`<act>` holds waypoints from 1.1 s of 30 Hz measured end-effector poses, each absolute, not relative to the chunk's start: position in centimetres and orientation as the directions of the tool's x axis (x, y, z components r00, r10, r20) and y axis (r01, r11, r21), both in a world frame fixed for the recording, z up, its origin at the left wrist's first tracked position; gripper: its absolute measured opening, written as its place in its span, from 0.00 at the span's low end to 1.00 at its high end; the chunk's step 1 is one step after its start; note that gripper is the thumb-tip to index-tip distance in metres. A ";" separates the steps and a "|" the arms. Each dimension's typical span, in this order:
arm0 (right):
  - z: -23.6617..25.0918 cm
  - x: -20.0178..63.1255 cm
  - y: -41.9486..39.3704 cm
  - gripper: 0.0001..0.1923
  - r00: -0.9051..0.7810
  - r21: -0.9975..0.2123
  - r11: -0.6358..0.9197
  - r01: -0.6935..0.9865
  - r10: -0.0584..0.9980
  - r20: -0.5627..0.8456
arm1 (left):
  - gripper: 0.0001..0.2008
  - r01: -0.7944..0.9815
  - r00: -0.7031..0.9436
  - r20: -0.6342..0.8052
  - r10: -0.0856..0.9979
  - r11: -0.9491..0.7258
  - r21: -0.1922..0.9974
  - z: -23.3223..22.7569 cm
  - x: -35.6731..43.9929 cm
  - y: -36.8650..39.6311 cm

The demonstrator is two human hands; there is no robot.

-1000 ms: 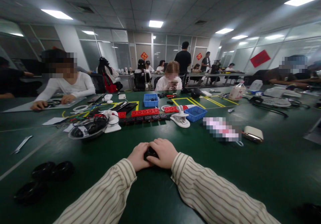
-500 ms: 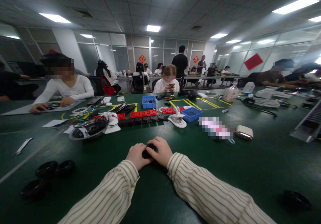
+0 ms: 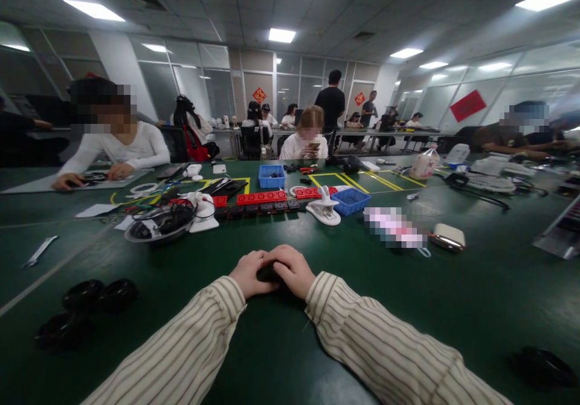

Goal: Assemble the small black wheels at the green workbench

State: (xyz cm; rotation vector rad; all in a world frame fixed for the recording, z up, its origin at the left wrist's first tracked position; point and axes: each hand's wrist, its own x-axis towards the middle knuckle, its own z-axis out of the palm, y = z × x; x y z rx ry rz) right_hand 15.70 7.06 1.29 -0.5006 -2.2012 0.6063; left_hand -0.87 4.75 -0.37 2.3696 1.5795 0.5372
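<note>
Both my hands are closed around one small black round part [image 3: 267, 273] low over the green table, in the middle of the view. My left hand [image 3: 248, 274] grips its left side. From the right, my right hand [image 3: 293, 269] wraps over the top with the fingers bent. Most of the part is hidden by the fingers, so its exact shape does not show. Glossy black ring-shaped parts lie at the lower left, one of them the ring [image 3: 118, 295]. Another black ring-shaped part [image 3: 544, 367] rests at the lower right.
Beyond my hands stand a clear tray of cables [image 3: 158, 223], a white clip base [image 3: 324, 211], a row of red sockets [image 3: 261, 197] and blue bins [image 3: 348, 200]. A wrench [image 3: 40, 251] lies at left, a cream case [image 3: 448, 237] at right. People sit around the table.
My right hand has shifted slightly left over the black part, covering more of its top, and the hands are closer together. The camera view has tilted a little.
</note>
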 end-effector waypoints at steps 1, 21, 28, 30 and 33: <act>1.4 15.7 6.9 0.08 -0.599 -0.559 0.809 0.181 0.542 0.590 | 0.26 0.834 0.336 0.168 0.927 -0.376 0.404 -0.3 -0.8 4.7; 1.1 15.4 5.5 0.19 -0.617 -0.412 0.900 0.145 0.408 0.673 | 0.22 0.722 0.287 0.280 0.916 -0.399 0.565 -1.4 -1.0 5.0; 1.2 15.4 5.5 0.16 -0.455 -0.435 0.846 0.307 0.532 0.714 | 0.31 0.730 0.271 0.322 0.907 -0.412 0.545 -1.2 -0.5 4.4; 1.2 15.4 5.6 0.21 -0.439 -0.461 0.786 0.411 0.614 0.656 | 0.33 0.762 0.225 0.326 0.918 -0.374 0.528 -0.9 0.0 4.0; 1.2 15.1 5.7 0.22 -0.439 -0.487 0.712 0.505 0.698 0.566 | 0.32 0.838 0.121 0.281 0.952 -0.250 0.486 -0.4 0.9 3.5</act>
